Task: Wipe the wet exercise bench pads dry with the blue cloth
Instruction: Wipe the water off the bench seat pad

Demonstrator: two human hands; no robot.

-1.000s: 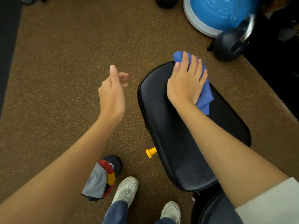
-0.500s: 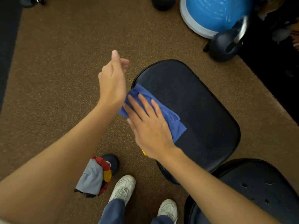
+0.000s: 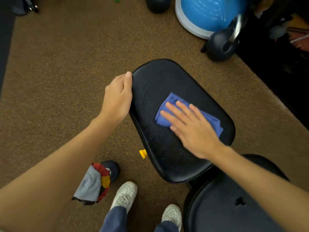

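Observation:
A black bench pad [image 3: 160, 81] fills the middle of the view, with water droplets on its left and lower parts. The folded blue cloth [image 3: 168, 104] lies on the pad's middle. My right hand [image 3: 192, 129] presses flat on the cloth with straight fingers. My left hand [image 3: 117, 96] grips the pad's left edge, thumb along the rim and fingers curled under. A second black pad [image 3: 222, 206] at the lower right carries droplets and a small puddle.
A black kettlebell [image 3: 220, 44] and a blue balance dome [image 3: 209, 14] stand beyond the pad on the brown floor. A yellow adjustment knob [image 3: 143, 153] sticks out under the pad's left side. A grey, red and yellow rag [image 3: 93, 183] lies by my white shoes [image 3: 124, 195].
My right hand slid the cloth from the pad's left edge to its middle. My left hand came down from the air and took hold of the pad's left rim.

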